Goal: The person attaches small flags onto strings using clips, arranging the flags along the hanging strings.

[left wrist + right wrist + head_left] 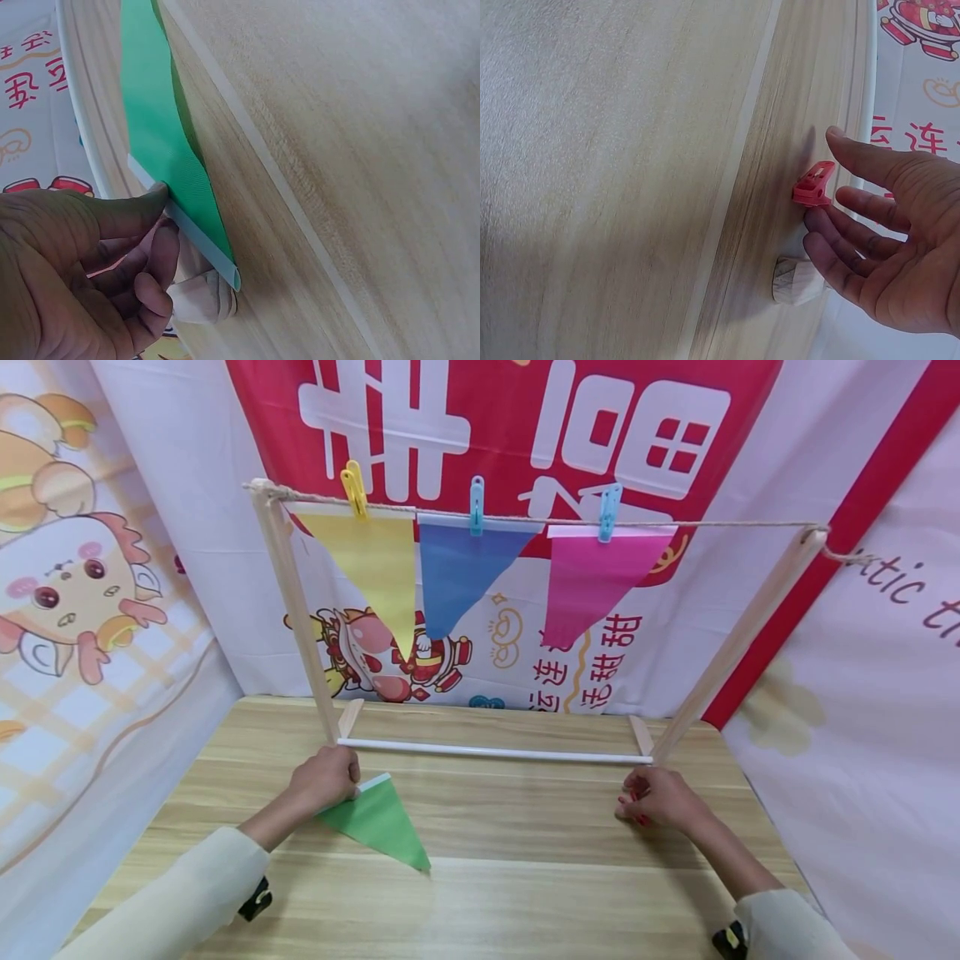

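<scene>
My left hand point(324, 781) pinches the white folded top edge of a green triangular pennant point(161, 97) between thumb and fingers. The pennant's point slants toward the table's front in the head view. On the right, a red clothespin point(812, 185) is at the fingertips of my right hand point(660, 797), close to the tabletop. The right thumb stands apart from the clothespin in the right wrist view. Above both hands, yellow point(382, 560), blue point(465, 568) and pink point(596, 577) pennants hang from a twine line point(712, 523), each under a clothespin.
A wooden frame stands at the back of the table point(510, 893), with a left post point(300, 618), a right post point(742, 635) and a low white rod point(487, 750) across. Behind it hangs a printed cloth point(495, 460). Small wooden feet point(350, 718) brace the posts.
</scene>
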{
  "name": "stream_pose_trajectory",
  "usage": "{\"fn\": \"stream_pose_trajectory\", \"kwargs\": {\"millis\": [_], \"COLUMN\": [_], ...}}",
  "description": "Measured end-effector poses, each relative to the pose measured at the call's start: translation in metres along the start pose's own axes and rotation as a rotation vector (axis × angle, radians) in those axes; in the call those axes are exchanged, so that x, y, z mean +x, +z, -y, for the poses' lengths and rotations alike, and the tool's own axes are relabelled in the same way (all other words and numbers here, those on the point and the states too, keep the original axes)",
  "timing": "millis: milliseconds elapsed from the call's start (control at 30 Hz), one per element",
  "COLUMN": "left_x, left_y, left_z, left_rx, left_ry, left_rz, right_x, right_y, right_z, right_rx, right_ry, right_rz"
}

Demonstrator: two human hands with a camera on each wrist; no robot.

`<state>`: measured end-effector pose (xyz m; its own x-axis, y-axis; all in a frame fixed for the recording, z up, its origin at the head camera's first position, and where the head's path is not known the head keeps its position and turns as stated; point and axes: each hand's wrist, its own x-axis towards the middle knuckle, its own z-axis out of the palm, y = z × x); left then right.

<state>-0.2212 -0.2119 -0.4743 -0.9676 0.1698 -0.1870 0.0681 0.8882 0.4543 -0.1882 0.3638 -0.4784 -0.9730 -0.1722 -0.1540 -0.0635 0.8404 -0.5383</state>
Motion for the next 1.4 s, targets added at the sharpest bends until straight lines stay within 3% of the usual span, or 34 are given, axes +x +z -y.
{"fn": "stream_pose_trajectory", "kwargs": {"millis": [300, 500, 567, 700, 800, 900, 1133, 1233, 1400], "left_x": [0.005, 0.029, 0.029, 0.011, 0.008, 0.011, 0.03, 0.035, 0.026], "left_y": [0.004, 0.023, 0.022, 0.003, 0.0, 0.001, 0.007, 0.007, -0.004], "left_z": [0.005, 0.034, 0.032, 0.002, -0.005, -0.006, 0.009, 0.012, -0.006], "left_rx": [-0.009, 0.019, 0.012, -0.005, 0.012, 0.001, -0.14, -0.185, -0.288], "left_ry": [0.038, 0.178, 0.178, 0.124, 0.123, 0.144, 0.238, 0.231, 0.114], "left_rz": [0.03, 0.023, 0.032, 0.06, 0.058, 0.065, 0.057, 0.072, 0.127], "right_x": [0.004, 0.009, 0.01, 0.01, 0.008, 0.008, 0.014, 0.019, 0.034], "right_y": [0.004, 0.008, 0.009, 0.009, 0.01, 0.01, 0.013, 0.016, 0.027], "right_z": [-0.002, -0.004, -0.005, -0.003, 0.0, 0.001, -0.014, -0.025, -0.056], "right_rx": [-0.011, -0.012, -0.01, -0.015, -0.019, -0.02, -0.013, 0.002, -0.009], "right_ry": [0.041, 0.05, 0.05, 0.029, 0.018, 0.008, -0.064, -0.074, -0.129], "right_rz": [-0.003, -0.006, -0.01, -0.024, -0.033, -0.033, -0.051, -0.038, -0.063]}}
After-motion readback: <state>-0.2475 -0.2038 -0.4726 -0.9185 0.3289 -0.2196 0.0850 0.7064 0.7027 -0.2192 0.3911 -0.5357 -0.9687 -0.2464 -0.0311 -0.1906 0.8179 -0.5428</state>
